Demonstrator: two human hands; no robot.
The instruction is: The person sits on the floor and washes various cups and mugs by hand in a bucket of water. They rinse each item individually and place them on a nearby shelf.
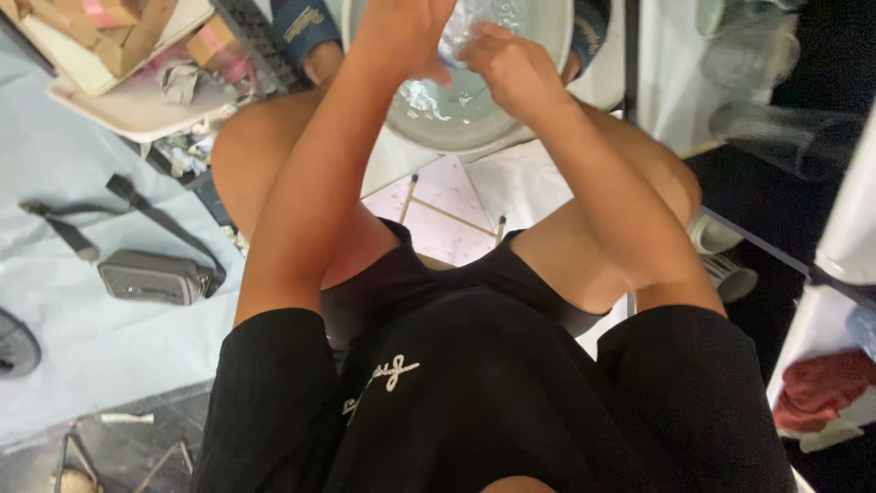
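Both hands (401,32) (511,64) over basin (547,36) rim, each grip closed on clear plastic item (465,27).

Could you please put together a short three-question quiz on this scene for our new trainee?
1. True or false: both hands are over the round basin of water.
2. What lies on the pale sheet at the person's left? A) a grey pouch with a strap B) a kettle C) a broom
3. Which hand is nearer the camera?

Key: 1. True. 2. A, the grey pouch. 3. The right hand; the left hand reaches further, and both grip a clear crinkled object.
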